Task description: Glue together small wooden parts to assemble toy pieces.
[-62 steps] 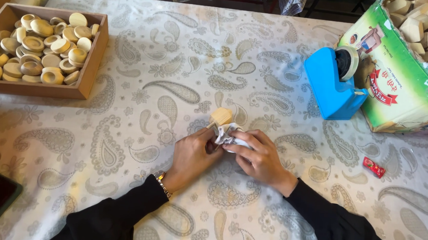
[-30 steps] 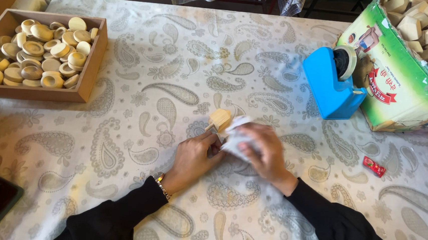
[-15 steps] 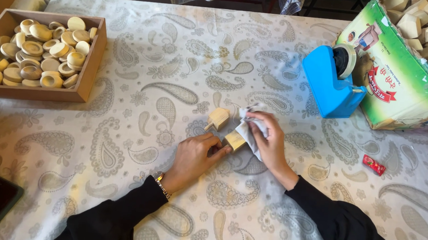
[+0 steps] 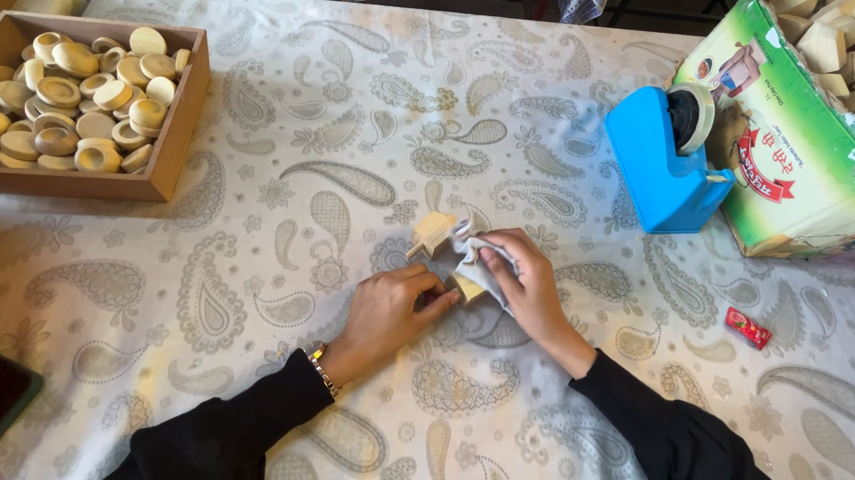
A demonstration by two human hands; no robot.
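Left hand (image 4: 389, 311): lay on the tablecloth (image 4: 276, 259), fingers curled, tips pinching a small wood block (image 4: 465, 289).
Right hand (image 4: 530, 284): fingers closed on a white cloth (image 4: 473, 248), pressed against the block.
Second block (image 4: 432, 232): just beyond the cloth, tilted.
Dispenser (image 4: 662, 161): blue, far right, beside a green box (image 4: 804, 166).
Tray (image 4: 170, 122): far left, full of wooden discs (image 4: 77, 95).

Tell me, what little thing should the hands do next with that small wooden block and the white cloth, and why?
Probably rub again: the right hand presses the crumpled white cloth onto the small pale wooden block, while the left hand steadies that block on the paisley tablecloth. A second small wooden piece lies just behind, not held.
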